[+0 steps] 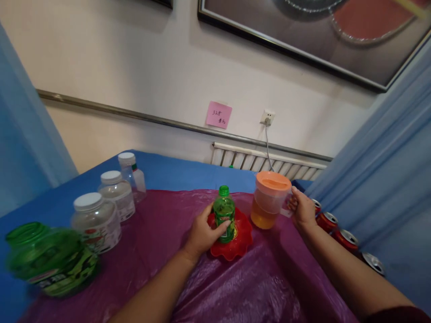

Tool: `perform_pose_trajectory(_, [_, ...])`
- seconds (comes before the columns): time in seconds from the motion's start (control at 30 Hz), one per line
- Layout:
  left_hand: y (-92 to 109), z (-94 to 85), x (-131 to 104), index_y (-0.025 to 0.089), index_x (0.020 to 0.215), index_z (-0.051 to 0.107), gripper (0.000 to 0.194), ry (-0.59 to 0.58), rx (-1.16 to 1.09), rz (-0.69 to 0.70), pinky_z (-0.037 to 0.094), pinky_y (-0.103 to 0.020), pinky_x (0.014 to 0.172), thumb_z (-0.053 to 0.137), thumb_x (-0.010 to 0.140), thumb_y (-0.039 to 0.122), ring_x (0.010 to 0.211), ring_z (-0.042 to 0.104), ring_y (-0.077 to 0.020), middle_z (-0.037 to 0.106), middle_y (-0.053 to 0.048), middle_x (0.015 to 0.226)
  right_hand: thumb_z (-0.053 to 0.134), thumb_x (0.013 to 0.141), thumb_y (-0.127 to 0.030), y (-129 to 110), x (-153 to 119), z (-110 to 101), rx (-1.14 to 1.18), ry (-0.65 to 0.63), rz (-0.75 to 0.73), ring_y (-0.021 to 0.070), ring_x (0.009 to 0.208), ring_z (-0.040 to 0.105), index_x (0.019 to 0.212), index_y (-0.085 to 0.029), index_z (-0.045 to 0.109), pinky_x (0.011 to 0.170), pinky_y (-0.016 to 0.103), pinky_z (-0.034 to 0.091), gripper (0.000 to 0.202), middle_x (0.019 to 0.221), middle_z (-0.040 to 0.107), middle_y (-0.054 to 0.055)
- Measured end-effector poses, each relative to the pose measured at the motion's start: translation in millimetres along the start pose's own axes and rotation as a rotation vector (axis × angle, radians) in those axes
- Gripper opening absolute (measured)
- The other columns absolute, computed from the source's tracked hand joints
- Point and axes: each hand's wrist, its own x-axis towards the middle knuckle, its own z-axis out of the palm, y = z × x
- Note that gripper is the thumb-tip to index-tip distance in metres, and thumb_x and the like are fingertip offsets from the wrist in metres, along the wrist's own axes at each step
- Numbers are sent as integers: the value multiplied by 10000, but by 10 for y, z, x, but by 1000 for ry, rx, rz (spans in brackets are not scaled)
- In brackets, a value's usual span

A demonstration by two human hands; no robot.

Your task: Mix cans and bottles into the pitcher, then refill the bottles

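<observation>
My left hand [204, 231] is closed around a small green plastic bottle [225, 208] with no cap. The bottle is upright over a red dish with a wavy rim [244, 246]; whether its base touches the dish I cannot tell. On the right, my right hand [301, 207] grips the handle of a clear pitcher [266, 206] with an orange lid. Amber liquid fills the lower part of the pitcher, which is roughly upright to the right of the dish.
At left stand clear jars with white lids [96, 224], a white-capped clear bottle [133, 175] and a large green jar [50, 260]. Several red cans [346, 240] line the right side. Purple plastic sheeting [161, 224] covers the blue table [168, 168]. Behind are a radiator [242, 158] and a wall socket [268, 117].
</observation>
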Motion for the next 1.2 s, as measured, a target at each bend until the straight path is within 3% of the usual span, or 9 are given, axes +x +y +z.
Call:
perform_pose_trajectory(0.3, [-53, -1, 60, 187, 1240, 647, 534, 14, -14, -43, 553, -447, 994, 765, 764, 399, 1095, 709, -280, 749, -86, 1194, 765, 686, -646, 327, -23, 105, 15, 86, -3, 67, 413, 278, 561, -243, 385, 409, 237, 275, 567, 465, 319, -117])
perform_pose_trajectory(0.7, [-111, 24, 77, 193, 1320, 617, 661, -3, 107, 27, 518, -509, 1063, 777, 750, 486, 1177, 679, -317, 709, -111, 1288, 683, 707, -749, 268, -103, -9, -133, 115, -81, 138, 518, 477, 615, -207, 566, 507, 282, 432, 562, 558, 545, -24])
perform_pose_trajectory(0.8, [-118, 22, 84, 191, 1306, 622, 647, -1, 128, 41, 502, -520, 1079, 774, 757, 498, 1188, 665, -319, 700, -119, 1286, 677, 741, -697, 169, -152, -90, -171, 157, -159, 202, 699, 599, 781, -196, 638, 672, 344, 514, 504, 745, 657, 35])
perform_pose_trajectory(0.9, [-124, 20, 78, 193, 1303, 621, 647, -2, 118, 24, 512, -518, 1067, 770, 761, 514, 1168, 673, -315, 709, -118, 1260, 688, 799, -572, 33, -365, -153, -184, 239, -277, 237, 983, 625, 1062, -210, 624, 905, 398, 497, 452, 1075, 673, 84])
perform_pose_trajectory(0.97, [-138, 26, 66, 191, 1307, 618, 673, 14, 104, 11, 511, -518, 1070, 779, 750, 533, 1171, 673, -320, 705, -123, 1271, 696, 836, -459, -36, -608, -122, -218, 145, -346, 243, 1061, 626, 1174, -229, 609, 951, 409, 488, 418, 1182, 658, 95])
perform_pose_trajectory(1.03, [-156, 37, 48, 187, 1306, 616, 695, 23, 95, -1, 514, -515, 1068, 787, 739, 550, 1167, 679, -324, 705, -126, 1277, 671, 878, -348, -52, -890, -13, -317, -158, -396, 258, 1122, 631, 1275, -249, 597, 975, 434, 496, 415, 1246, 662, 106])
perform_pose_trajectory(1.1, [-167, 46, 26, 185, 1324, 601, 724, 38, 80, -1, 526, -509, 1057, 793, 734, 558, 1161, 687, -324, 704, -124, 1282, 686, 864, -304, -13, -1150, 155, -407, -441, -391, 288, 1247, 592, 1377, -263, 556, 1070, 488, 454, 530, 1360, 631, 118])
perform_pose_trajectory(1.2, [-161, 48, -14, 200, 1374, 563, 783, 51, 71, 35, 532, -506, 1057, 813, 720, 551, 1176, 684, -326, 690, -116, 1315, 756, 792, -295, 81, -1402, 429, -514, -628, -353, 331, 1380, 492, 1497, -253, 450, 1155, 548, 376, 769, 1490, 543, 136])
